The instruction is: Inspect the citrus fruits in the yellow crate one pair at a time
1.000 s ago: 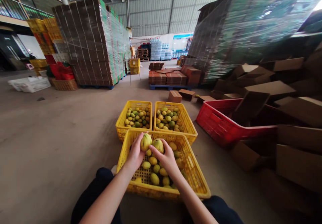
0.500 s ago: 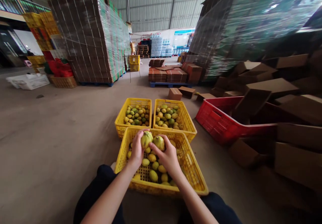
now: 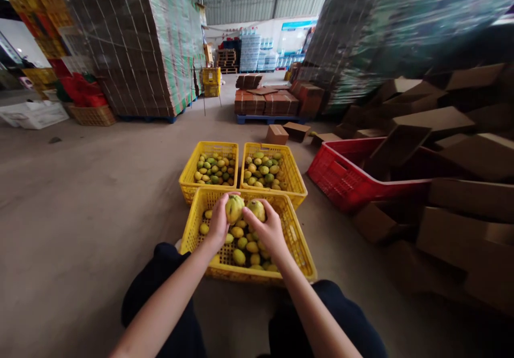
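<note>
My left hand (image 3: 219,221) is closed around a ribbed yellow-green fruit (image 3: 234,208), lemon-like in look. A second such fruit (image 3: 257,210), rounder and partly covered by fingers, is in the grip of my right hand (image 3: 268,229). Both are held side by side above the near yellow crate (image 3: 303,248). Inside that crate lie loose yellow and green fruits (image 3: 239,256), with the slotted floor showing between them. My forearms hide part of the crate's near side.
Two more yellow crates (image 3: 182,184) (image 3: 299,189) of fruit stand just beyond. To the right are a red crate (image 3: 333,173) and a heap of cardboard boxes (image 3: 453,235). Wrapped pallet stacks (image 3: 120,42) rise behind, and flat cartons lie on a blue pallet (image 3: 265,118).
The view has tilted downward, so the crates and background sit higher in the picture. Both hands still hold the same two fruits, in nearly the same pose over the near crate.
</note>
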{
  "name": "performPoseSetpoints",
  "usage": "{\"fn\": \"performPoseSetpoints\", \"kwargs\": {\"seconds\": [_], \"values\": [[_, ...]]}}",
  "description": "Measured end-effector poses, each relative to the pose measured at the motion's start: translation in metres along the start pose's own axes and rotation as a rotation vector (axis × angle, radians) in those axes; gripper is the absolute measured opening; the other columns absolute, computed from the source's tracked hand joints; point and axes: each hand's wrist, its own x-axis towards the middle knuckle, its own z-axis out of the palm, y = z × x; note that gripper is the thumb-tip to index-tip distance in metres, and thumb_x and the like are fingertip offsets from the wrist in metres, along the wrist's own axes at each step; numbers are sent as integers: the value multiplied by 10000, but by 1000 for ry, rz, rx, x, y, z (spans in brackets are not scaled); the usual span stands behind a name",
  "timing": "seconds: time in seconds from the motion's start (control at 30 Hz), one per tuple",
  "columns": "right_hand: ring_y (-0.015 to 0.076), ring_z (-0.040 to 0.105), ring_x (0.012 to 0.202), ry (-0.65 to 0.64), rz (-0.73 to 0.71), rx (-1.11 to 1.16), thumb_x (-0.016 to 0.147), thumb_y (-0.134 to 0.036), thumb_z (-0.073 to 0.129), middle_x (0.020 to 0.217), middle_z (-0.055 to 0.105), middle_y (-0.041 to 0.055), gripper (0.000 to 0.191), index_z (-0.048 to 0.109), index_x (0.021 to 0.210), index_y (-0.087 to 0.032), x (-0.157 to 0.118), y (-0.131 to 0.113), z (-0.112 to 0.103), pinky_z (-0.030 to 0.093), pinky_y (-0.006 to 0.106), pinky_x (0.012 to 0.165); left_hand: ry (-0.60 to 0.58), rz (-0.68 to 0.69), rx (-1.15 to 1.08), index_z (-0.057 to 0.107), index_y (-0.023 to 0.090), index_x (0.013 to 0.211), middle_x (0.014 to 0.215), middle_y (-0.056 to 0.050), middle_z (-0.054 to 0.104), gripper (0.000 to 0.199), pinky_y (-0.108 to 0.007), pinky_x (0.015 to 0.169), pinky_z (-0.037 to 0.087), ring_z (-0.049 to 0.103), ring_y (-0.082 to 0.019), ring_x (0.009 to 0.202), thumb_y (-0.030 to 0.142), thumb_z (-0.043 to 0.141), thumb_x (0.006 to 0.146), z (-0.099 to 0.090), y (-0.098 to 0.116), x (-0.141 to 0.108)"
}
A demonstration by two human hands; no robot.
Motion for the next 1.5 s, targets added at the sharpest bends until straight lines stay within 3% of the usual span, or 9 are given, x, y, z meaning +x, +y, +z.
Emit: {"fn": "performPoseSetpoints", "kwargs": {"seconds": [0.1,0.33,0.63,0.93,1.0,1.1,1.2,1.33,1.5], "values": [[168,517,690,52,5,80,807,-534,565,738,597,12,356,593,831,-181,1,-4,3,438,270,655,-39,123,93,699,175,865,890,-31,702,263,-219,803,450,632,-164,905,316,477,853,4,-2,0],[158,508,645,229,-42,143,917,-531,342,662,577,2,454,563,709,-193,-8,-6,17,426,268,629,-91,210,65,676,160,738,773,-41,679,248,-282,775,484,645,-184,785,357,527,759,4,-1,-4],[146,546,640,212,-266,103,977,-392,306,720,630,8,420,629,797,-192,-19,0,27,414,267,634,-241,426,188,724,171,702,705,-58,686,320,-289,686,482,632,-184,694,318,452,784,-4,14,-9],[157,563,655,198,-248,81,972,-416,291,729,641,23,450,636,789,-193,-19,-3,27,436,276,656,-253,436,171,717,149,697,701,-56,680,261,-275,687,485,641,-170,699,280,502,768,-4,16,-10],[156,558,657,189,-186,92,964,-428,298,722,637,20,443,630,788,-194,-15,-4,26,444,275,662,-196,308,98,700,152,688,718,-44,678,206,-270,704,495,646,-161,707,269,546,759,-3,17,-6],[164,581,772,138,-34,171,936,-431,347,796,650,19,378,615,793,-206,-5,-3,25,470,271,733,-59,-75,-78,676,161,730,738,-27,674,174,-281,746,515,653,-150,717,255,546,798,-3,18,4],[163,598,742,48,322,374,874,-396,466,743,634,7,241,574,762,-212,8,2,24,503,256,647,67,-337,-198,648,165,808,765,-31,673,211,-282,759,526,654,-150,743,241,462,872,-4,17,13],[144,523,440,-138,852,702,891,-367,425,533,566,4,247,537,770,-183,17,4,21,423,230,359,168,-389,-201,595,166,829,778,-51,663,237,-269,701,532,639,-152,714,254,394,919,-5,17,14],[123,502,369,-97,945,843,926,-344,394,519,577,5,240,509,798,-175,16,-2,19,421,202,304,186,-422,-172,575,171,856,757,-46,654,197,-272,647,535,633,-159,686,251,405,916,-5,20,11]]}}
